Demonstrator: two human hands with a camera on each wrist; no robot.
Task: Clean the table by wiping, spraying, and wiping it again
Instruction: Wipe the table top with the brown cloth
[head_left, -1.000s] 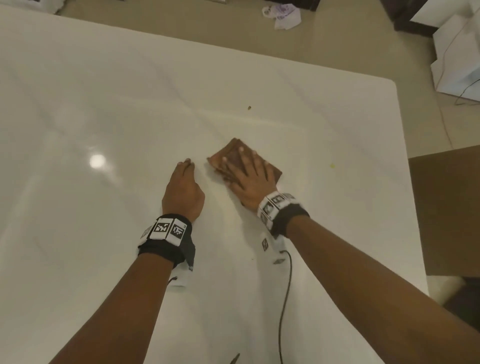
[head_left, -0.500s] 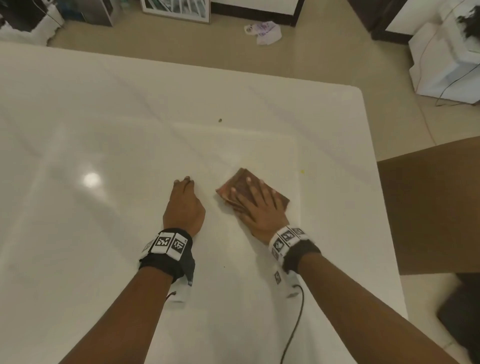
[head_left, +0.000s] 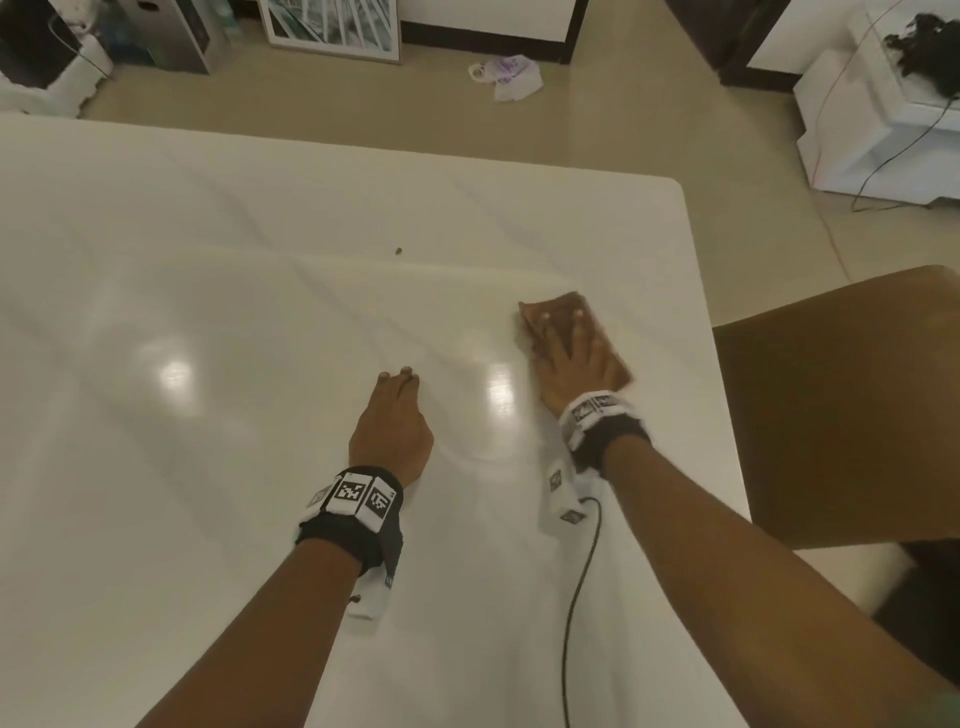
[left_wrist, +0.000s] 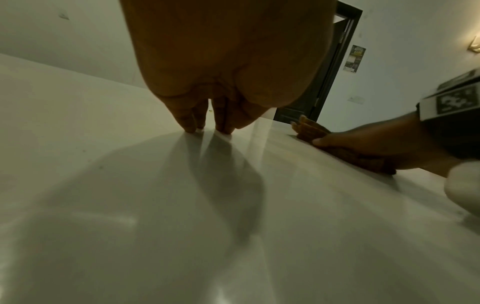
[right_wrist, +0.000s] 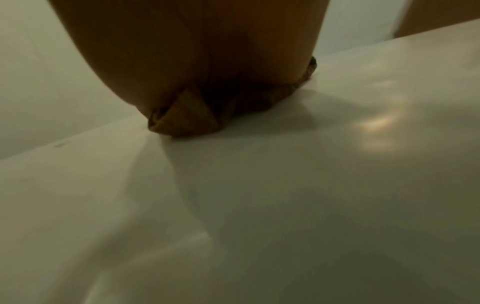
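Observation:
A folded brown cloth (head_left: 605, 340) lies on the white table (head_left: 208, 270) near its right edge. My right hand (head_left: 569, 358) presses flat on the cloth with straight fingers. In the right wrist view the cloth (right_wrist: 182, 119) bunches under the palm. My left hand (head_left: 392, 415) rests on the table left of the cloth, its fingertips (left_wrist: 192, 128) touching the surface and holding nothing. The left wrist view shows the cloth (left_wrist: 309, 128) under the right hand (left_wrist: 363, 148). A small dark crumb (head_left: 398, 251) sits farther back on the table. No spray bottle is in view.
A brown chair (head_left: 841, 405) stands just past the table's right edge. A black cable (head_left: 579, 597) trails from my right wrist over the table. On the floor beyond lie crumpled paper (head_left: 506, 75), a framed picture (head_left: 332, 26) and white boxes (head_left: 883, 130).
My right hand has slid the cloth to the right, toward the table's right edge. The left hand stays planted on the table. The head view has tilted up.

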